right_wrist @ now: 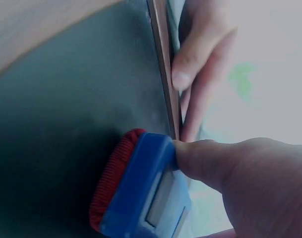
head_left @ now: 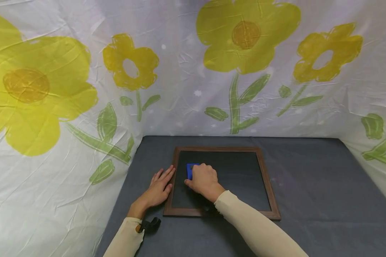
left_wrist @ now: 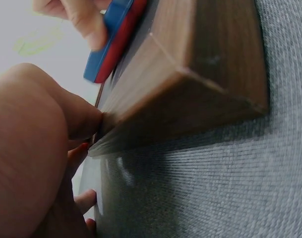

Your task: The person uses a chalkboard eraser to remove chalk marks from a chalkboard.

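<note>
A framed chalkboard (head_left: 234, 178) with a brown wooden frame (head_left: 217, 149) lies flat on the grey-covered table. My right hand (head_left: 206, 180) grips a blue chalkboard eraser (right_wrist: 141, 193) over the board's left part. Red ribbed felt (right_wrist: 113, 181) on the eraser's underside faces the dark surface. In the right wrist view the thumb presses against the eraser's blue end. My left hand (head_left: 161, 187) rests at the frame's left edge with fingers stretched out. Its thumb touches the side of the frame in the left wrist view, and some fingers lie on the cloth beyond.
Dark grey cloth (head_left: 325, 189) covers the table and extends right of the board. A white curtain with yellow flowers (head_left: 180, 89) hangs behind and along both sides. A black strap (head_left: 151, 224) sits around the left wrist, its end sticking out over the table.
</note>
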### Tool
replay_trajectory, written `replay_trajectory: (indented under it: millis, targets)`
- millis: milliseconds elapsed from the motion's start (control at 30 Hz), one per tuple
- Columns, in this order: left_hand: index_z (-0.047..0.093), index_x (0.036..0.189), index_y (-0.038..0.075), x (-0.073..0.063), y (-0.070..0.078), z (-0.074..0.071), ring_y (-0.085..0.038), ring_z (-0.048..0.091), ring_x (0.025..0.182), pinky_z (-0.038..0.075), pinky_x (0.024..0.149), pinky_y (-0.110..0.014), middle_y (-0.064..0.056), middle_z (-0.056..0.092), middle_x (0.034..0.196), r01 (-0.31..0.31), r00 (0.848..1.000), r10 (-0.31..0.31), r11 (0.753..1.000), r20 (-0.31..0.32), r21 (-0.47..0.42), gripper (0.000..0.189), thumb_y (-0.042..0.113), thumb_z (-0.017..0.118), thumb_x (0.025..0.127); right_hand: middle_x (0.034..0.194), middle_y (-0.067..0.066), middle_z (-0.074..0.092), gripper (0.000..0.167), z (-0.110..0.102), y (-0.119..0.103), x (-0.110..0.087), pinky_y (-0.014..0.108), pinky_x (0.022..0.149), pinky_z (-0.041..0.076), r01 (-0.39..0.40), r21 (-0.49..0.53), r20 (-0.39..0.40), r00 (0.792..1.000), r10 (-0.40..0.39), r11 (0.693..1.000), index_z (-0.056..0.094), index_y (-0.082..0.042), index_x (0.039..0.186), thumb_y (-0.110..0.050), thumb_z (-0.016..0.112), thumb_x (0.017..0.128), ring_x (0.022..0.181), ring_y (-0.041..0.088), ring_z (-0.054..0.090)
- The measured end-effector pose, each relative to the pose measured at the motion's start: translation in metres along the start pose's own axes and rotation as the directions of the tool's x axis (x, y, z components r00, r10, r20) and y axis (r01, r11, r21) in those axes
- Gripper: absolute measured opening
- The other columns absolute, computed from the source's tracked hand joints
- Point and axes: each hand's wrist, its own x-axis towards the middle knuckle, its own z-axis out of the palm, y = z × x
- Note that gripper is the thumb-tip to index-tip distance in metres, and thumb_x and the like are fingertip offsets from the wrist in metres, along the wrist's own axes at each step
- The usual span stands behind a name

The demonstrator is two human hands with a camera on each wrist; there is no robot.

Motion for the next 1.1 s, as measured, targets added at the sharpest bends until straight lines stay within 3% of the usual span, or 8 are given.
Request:
replay_trajectory:
  millis: [167,367,467,600,733,967,1100]
  targets:
    - [0.034,0.173,0.008,-0.002,-0.002,0.001,-0.065,0.019,0.159,0.009,0.122,-0.084,-0.012,0.028,0.182,0.01,1.0,-0.01,1.0,0.009,0.013,0.064,0.017,0.053,0.112,0.097,0.014,0.076,0.061,-0.007,0.018,-0.003,0.044,0.065,0.064,-0.042,-0.025,0.013,0.999,0.042,0.999,0.082,-0.006,0.117,-0.06,0.085,0.09,0.076,0.03,0.073]
    - [0.032,0.172,0.003,-0.002,0.013,-0.007,-0.062,0.016,0.163,0.008,0.126,-0.082,-0.018,0.026,0.181,0.065,0.996,-0.067,0.997,0.058,0.037,0.066,0.008,0.055,0.111,0.097,0.014,0.074,0.064,-0.015,0.039,-0.006,0.043,0.061,0.061,-0.088,-0.036,0.042,0.995,0.089,0.995,0.079,-0.006,0.124,-0.061,0.083,0.091,0.072,0.028,0.069]
    - [0.032,0.172,0.003,-0.001,0.012,-0.006,-0.061,0.016,0.163,0.008,0.126,-0.082,-0.018,0.025,0.181,0.062,0.996,-0.064,0.998,0.061,0.031,0.066,0.009,0.055,0.111,0.099,0.015,0.074,0.068,-0.019,0.051,-0.008,0.044,0.061,0.061,-0.107,-0.036,0.046,0.993,0.109,0.994,0.077,-0.006,0.129,-0.061,0.084,0.091,0.074,0.029,0.069]
    - [0.032,0.173,0.006,-0.001,0.0,0.0,-0.062,0.015,0.163,0.007,0.125,-0.082,-0.015,0.026,0.182,0.036,0.999,-0.037,0.999,0.039,0.008,0.065,0.014,0.053,0.113,0.104,0.017,0.074,0.073,-0.023,0.066,-0.012,0.043,0.06,0.06,-0.127,-0.042,0.045,0.991,0.129,0.991,0.074,-0.005,0.136,-0.061,0.084,0.091,0.075,0.03,0.069]
    - [0.029,0.175,0.01,-0.001,-0.006,0.002,-0.06,0.013,0.164,0.005,0.126,-0.081,-0.011,0.023,0.183,0.038,0.999,-0.038,0.999,0.036,-0.001,0.066,0.017,0.053,0.113,0.101,0.018,0.073,0.075,-0.028,0.079,-0.017,0.041,0.056,0.058,-0.149,-0.05,0.041,0.988,0.151,0.988,0.074,-0.002,0.135,-0.062,0.084,0.09,0.071,0.029,0.068]
    - [0.027,0.174,0.006,0.002,0.011,-0.007,-0.059,0.012,0.165,0.006,0.127,-0.081,-0.015,0.021,0.183,0.075,0.993,-0.078,0.997,0.084,0.032,0.065,0.013,0.051,0.114,0.098,0.018,0.071,0.075,-0.037,0.103,-0.025,0.045,0.06,0.059,-0.193,-0.061,0.04,0.98,0.196,0.979,0.074,0.0,0.131,-0.062,0.084,0.09,0.071,0.029,0.066]
    - [0.026,0.175,0.006,0.002,0.011,-0.006,-0.058,0.012,0.165,0.006,0.127,-0.081,-0.013,0.02,0.184,0.072,0.993,-0.076,0.997,0.086,0.041,0.065,0.014,0.05,0.114,0.095,0.017,0.07,0.074,-0.041,0.119,-0.031,0.044,0.059,0.058,-0.206,-0.061,0.048,0.977,0.209,0.977,0.074,0.002,0.128,-0.061,0.084,0.09,0.07,0.028,0.065]
